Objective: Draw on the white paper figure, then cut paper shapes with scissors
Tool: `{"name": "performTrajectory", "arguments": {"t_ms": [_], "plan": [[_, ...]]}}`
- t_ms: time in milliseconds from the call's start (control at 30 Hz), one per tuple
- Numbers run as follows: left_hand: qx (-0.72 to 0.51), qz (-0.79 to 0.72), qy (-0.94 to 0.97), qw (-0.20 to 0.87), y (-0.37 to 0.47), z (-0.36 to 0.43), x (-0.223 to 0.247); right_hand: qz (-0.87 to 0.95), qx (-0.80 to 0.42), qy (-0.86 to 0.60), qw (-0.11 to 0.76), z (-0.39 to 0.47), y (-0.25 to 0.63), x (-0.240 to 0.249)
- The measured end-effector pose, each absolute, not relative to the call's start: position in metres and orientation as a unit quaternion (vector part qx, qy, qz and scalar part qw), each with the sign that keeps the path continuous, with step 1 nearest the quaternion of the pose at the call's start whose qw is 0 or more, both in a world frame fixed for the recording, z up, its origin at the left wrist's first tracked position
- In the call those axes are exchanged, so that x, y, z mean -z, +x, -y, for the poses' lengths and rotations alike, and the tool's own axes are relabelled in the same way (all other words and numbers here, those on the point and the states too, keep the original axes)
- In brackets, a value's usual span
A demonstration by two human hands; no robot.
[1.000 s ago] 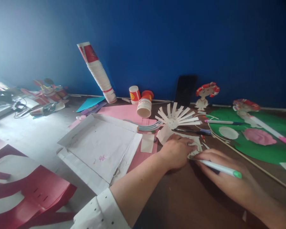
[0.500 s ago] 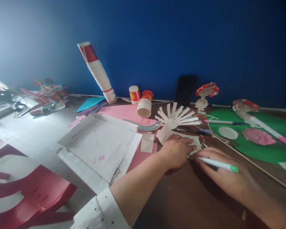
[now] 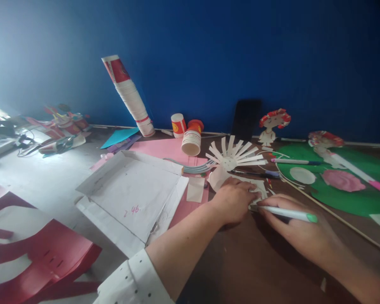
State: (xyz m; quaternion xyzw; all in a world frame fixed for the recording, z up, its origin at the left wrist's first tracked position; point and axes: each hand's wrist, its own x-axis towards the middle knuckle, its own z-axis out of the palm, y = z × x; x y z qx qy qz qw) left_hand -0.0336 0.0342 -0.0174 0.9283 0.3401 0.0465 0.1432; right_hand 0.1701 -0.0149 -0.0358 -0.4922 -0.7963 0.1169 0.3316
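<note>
My right hand (image 3: 291,221) is closed round a white marker (image 3: 293,213) with a green end, its tip down at the edge of a small white paper piece (image 3: 256,185). Pressed over that paper, my left hand (image 3: 236,200) lies flat with its fingers pointing right. Just behind the hands, a white paper shape with cut strips (image 3: 229,162) fans out on the table. A dark pen (image 3: 255,173) lies between it and the paper.
An open white box (image 3: 134,196) sits left of my hands. Behind stand leaning stacked cups (image 3: 134,103), smaller cups (image 3: 191,141) and a dark phone (image 3: 246,120). To the right are a paper figure (image 3: 268,131), green sheet (image 3: 342,202) and thin stick (image 3: 335,216).
The marker in my right hand has tilted very slightly, its green end a little higher. My left hand stays in place on the paper.
</note>
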Motion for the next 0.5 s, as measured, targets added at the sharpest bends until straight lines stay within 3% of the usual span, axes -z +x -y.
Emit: {"name": "performTrajectory", "arguments": {"t_ms": [300,500], "plan": [[-0.060,-0.358,0.919,0.152,-0.0312,-0.0354,0.0214,0.754,-0.156,-0.552,0.321,0.0129,0.1775,0.0384],[-0.065,-0.359,0.918,0.156,-0.0313,-0.0345,0.0207,0.745,-0.103,-0.567,0.335,0.0171,0.1760,0.0356]]}}
